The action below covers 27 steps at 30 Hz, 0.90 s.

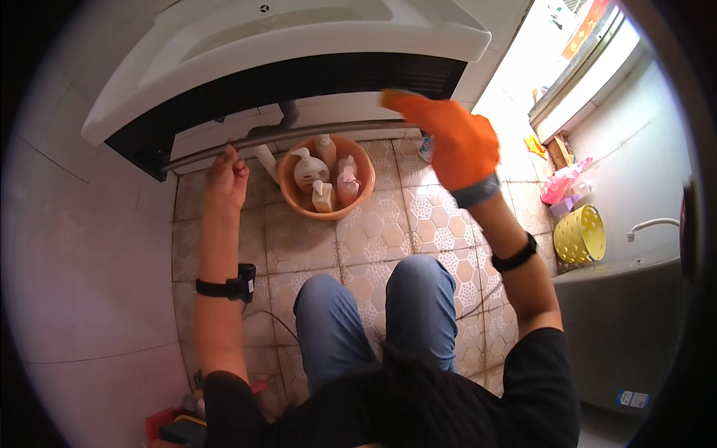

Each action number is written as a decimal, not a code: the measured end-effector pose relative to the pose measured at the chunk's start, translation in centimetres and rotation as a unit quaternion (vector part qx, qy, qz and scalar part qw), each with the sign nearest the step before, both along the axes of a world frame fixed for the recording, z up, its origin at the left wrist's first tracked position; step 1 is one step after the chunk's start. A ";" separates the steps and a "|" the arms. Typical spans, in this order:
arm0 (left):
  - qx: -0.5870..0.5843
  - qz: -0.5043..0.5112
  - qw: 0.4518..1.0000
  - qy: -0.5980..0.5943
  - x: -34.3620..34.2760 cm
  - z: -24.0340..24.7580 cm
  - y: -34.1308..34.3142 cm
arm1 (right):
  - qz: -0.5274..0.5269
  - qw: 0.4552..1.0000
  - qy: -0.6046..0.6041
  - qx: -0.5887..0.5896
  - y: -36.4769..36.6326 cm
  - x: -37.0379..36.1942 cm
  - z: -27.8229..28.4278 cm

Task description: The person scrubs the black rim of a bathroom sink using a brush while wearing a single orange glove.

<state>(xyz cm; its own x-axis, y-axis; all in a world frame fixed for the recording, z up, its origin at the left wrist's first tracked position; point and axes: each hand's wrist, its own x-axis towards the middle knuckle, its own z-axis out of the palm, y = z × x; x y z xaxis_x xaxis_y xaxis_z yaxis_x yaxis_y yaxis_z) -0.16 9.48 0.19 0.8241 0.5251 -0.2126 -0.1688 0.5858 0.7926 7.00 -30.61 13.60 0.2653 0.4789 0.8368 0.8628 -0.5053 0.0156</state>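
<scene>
A metal bar [321,132] runs across under the front of a white washbasin [358,37] with a black lower panel [299,73]. My bare left hand [226,178] is closed at the bar's left part, with a fingertip over it and the other fingers curled. On my right hand [459,142] is an orange glove with a grey cuff. Its fingers stretch leftward in front of the black panel, near the bar's right end, and I see nothing held in them. Below the bar, an orange basin [328,215] holds several pump bottles [310,170].
A grey drainpipe [287,116] hangs behind the bar. At right stand a yellow perforated basket [579,235], a pink plastic bag [564,183] and a grey appliance [620,321] with a white hose [653,223]. Red and dark items [179,425] lie at lower left. My knees [422,287] are bent over the tiles.
</scene>
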 end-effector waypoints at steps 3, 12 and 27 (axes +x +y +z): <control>0.018 -0.004 1.000 -0.019 0.0 -0.5 0.0 | -0.017 1.000 -0.019 -0.018 -1.4 0.5 0.6; 0.003 0.008 1.000 -0.004 0.1 -0.7 0.7 | 0.019 0.999 0.040 0.003 1.5 0.7 -1.6; -0.008 -0.001 1.000 0.006 -0.2 -0.4 1.0 | 0.000 0.999 0.022 -0.038 -2.2 2.2 -1.1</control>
